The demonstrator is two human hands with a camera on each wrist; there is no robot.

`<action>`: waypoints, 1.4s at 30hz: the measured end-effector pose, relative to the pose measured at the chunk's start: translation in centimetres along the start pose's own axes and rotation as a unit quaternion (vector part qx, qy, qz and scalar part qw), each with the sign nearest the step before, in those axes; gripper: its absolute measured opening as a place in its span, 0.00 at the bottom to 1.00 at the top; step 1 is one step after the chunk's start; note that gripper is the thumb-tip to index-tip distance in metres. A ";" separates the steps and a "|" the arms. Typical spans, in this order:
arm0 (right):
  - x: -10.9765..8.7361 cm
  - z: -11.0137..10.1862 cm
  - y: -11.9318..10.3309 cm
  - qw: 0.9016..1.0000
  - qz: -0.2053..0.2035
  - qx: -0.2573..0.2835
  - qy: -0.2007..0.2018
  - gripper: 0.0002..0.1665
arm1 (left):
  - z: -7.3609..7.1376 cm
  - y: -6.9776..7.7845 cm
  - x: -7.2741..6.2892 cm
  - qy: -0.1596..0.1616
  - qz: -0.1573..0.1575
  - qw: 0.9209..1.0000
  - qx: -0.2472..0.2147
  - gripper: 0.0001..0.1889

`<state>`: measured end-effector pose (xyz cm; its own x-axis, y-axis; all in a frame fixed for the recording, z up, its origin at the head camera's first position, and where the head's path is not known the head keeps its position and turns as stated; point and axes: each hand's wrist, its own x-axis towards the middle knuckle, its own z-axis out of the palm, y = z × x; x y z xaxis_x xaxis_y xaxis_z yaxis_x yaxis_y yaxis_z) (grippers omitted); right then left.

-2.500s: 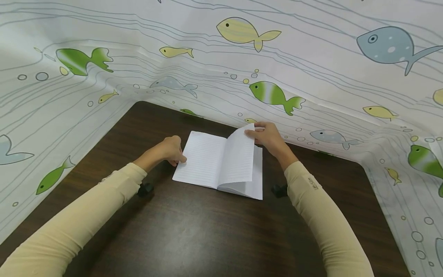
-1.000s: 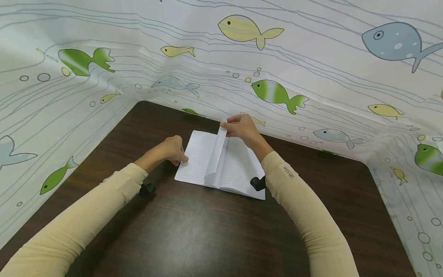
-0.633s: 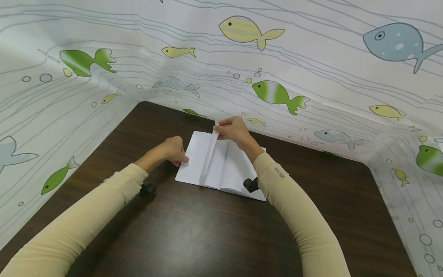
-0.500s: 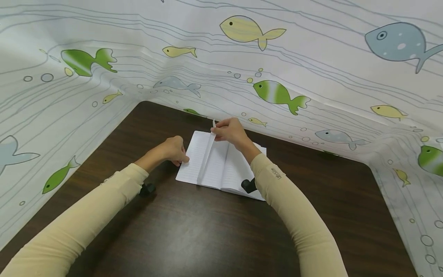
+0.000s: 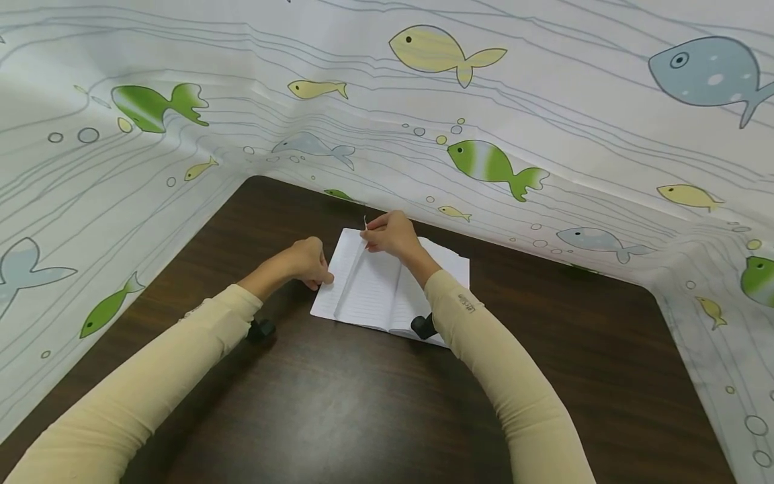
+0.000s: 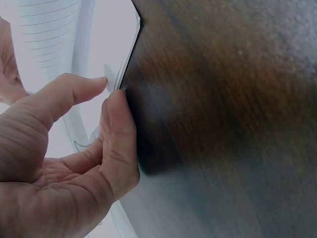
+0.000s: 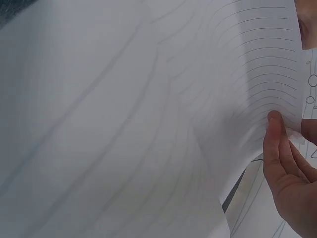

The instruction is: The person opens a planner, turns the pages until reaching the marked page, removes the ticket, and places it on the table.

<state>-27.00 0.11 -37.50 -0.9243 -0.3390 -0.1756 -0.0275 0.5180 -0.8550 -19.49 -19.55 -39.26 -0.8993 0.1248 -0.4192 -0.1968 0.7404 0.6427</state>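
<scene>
"Which step is this, would you say?"

"A page turn, I'd judge, and well along. The notebook (image 5: 385,296) lies spread on the counter (image 5: 290,390), near the fish-patterned sheet (image 5: 484,74), and one leaf (image 5: 359,286) is lifted across the spine, above the left-hand page."

"Who has hold of it?"

"The right-hand grip (image 5: 393,235) — thumb and fingertips brought together in a pinch near the leaf's far corner, with only paper between them. The right wrist view shows the lined face bowing away from the fingertips."

"And the other one?"

"The left-hand grip (image 5: 310,262) is at the notebook's left edge, thumb over the page, fingers curled in at the rim. It looks like a light pinch that steadies the book; how hard it presses, I can't tell."

"So what does the next move call for?"

"To my mind, bringing the leaf down to the left and laying it flat, without loosening the pinch too soon. The left thumb lies where the outer edge should land, so it probably needs to slip out, then pin the leaf."

"Anything to watch?"

"A crease, maybe. The leaf is curved — let go early and it could spring back toward the spine."
</scene>
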 end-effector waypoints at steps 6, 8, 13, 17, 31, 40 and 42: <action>0.1 0.9 0.4 1.000 0.007 -0.022 0.002 0.16 | 0.1 -0.1 0.3 -0.006 -0.001 1.000 -0.002 0.07; 0.1 1.1 0.5 0.999 0.008 -0.034 0.003 0.16 | 0.2 0.0 0.3 -0.006 0.000 1.000 -0.002 0.07; 0.2 1.7 0.5 0.997 0.012 -0.073 0.006 0.16 | 0.1 0.1 0.2 -0.003 0.004 1.000 0.001 0.07; 0.3 2.0 0.2 0.996 0.018 -0.091 0.008 0.16 | 0.0 0.1 0.1 -0.003 0.006 1.000 0.000 0.06; 0.1 2.2 -0.3 0.991 0.019 -0.131 -0.003 0.18 | -0.1 0.1 0.0 0.002 0.001 1.000 -0.015 0.11; 0.1 2.1 -0.5 0.988 0.000 -0.146 -0.048 0.20 | 0.3 0.4 0.2 0.015 -0.027 0.999 -0.017 0.14; 0.2 2.2 -0.5 0.987 -0.007 -0.151 -0.054 0.19 | 0.3 0.4 0.1 0.015 -0.025 0.999 -0.015 0.14</action>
<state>-26.30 -1.91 -38.19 -0.8772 -0.4218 -0.2295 -0.1682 0.7176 -0.6759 -19.57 -19.11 -39.24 -0.8993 0.0679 -0.4320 -0.2528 0.7254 0.6402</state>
